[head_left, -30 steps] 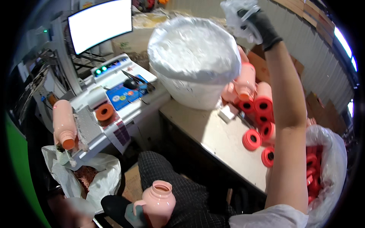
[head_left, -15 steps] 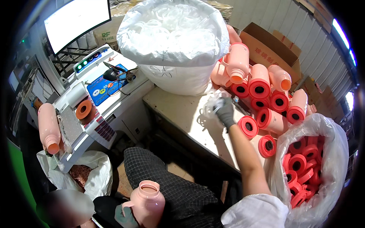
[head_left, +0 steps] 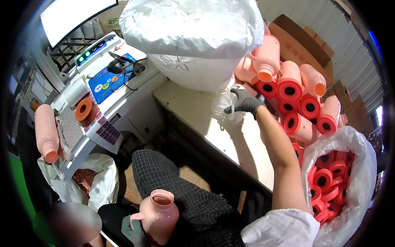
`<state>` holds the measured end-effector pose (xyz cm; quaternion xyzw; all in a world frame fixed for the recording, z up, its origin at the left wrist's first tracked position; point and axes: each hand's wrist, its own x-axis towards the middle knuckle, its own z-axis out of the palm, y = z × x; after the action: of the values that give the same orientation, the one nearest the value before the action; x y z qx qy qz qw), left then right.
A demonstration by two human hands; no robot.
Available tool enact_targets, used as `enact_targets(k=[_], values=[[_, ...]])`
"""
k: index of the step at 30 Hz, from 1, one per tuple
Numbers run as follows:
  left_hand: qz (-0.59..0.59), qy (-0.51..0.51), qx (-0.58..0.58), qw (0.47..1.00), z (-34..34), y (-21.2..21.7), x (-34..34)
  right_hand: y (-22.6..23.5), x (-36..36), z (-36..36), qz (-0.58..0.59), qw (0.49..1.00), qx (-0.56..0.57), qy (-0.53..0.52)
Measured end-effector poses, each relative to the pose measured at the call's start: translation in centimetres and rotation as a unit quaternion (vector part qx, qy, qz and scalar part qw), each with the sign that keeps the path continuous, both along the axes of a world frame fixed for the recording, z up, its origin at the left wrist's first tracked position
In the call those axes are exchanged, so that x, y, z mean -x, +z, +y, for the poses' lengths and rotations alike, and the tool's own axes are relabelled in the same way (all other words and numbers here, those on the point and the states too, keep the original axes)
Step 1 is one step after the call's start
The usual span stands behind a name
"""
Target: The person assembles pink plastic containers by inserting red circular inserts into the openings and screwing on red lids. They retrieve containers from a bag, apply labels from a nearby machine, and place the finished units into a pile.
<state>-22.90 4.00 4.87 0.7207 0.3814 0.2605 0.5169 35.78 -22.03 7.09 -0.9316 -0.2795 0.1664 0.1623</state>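
My left hand [head_left: 133,231], in a grey-green glove, is closed on the handle of a glossy pink jug [head_left: 159,217]. The jug stands upright over my lap, its round mouth facing up and uncapped. My right hand [head_left: 245,102], in a dark grey glove, reaches over the white table to a small heap of translucent plastic rings [head_left: 222,106]. Thumb and forefinger curve around some of these rings, and one ring crosses the thumb. How many rings are in its grasp I cannot tell.
A large white sack [head_left: 193,68] full of translucent rings stands on the table [head_left: 185,111]. Pink jugs [head_left: 290,78] with red bases pile up at right, beside a bag of red rings [head_left: 337,136]. At left, a white machine [head_left: 123,109] holds another pink jug [head_left: 46,131].
My right hand has shifted left over the ring heap, and its thumb and forefinger now show spread around rings. The left hand still holds the jug. The whole view has tilted slightly.
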Motion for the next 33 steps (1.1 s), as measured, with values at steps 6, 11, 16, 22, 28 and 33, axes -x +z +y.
enact_targets(k=[6, 11, 16, 22, 28, 33], values=[[-0.027, -0.018, -0.038, 0.999, 1.8, -4.1, 1.8, 4.9, 0.8, -1.8, 0.098, 0.987, -0.033, -0.12], [-0.04, -0.032, -0.041, 0.998, 0.2, -1.4, -0.4, 1.4, -1.6, -8.0, -0.124, 0.981, -0.037, -0.145], [-0.047, 0.012, 0.02, 0.999, -0.1, -1.5, 0.9, -1.7, 12.3, -2.8, -0.394, 0.894, -0.21, -0.043], [0.001, 0.015, -0.011, 1.0, -0.2, 1.3, -0.1, -4.6, 27.6, 2.1, -0.097, 0.925, -0.366, -0.032], [-0.11, -0.022, -0.033, 0.993, 0.3, -0.7, -0.5, -2.1, 37.6, 10.4, 0.233, 0.84, -0.447, 0.199], [0.047, -0.127, -0.372, 0.918, -2.1, 3.2, -3.5, -1.9, 41.7, 11.3, 0.078, 0.86, -0.482, 0.149]])
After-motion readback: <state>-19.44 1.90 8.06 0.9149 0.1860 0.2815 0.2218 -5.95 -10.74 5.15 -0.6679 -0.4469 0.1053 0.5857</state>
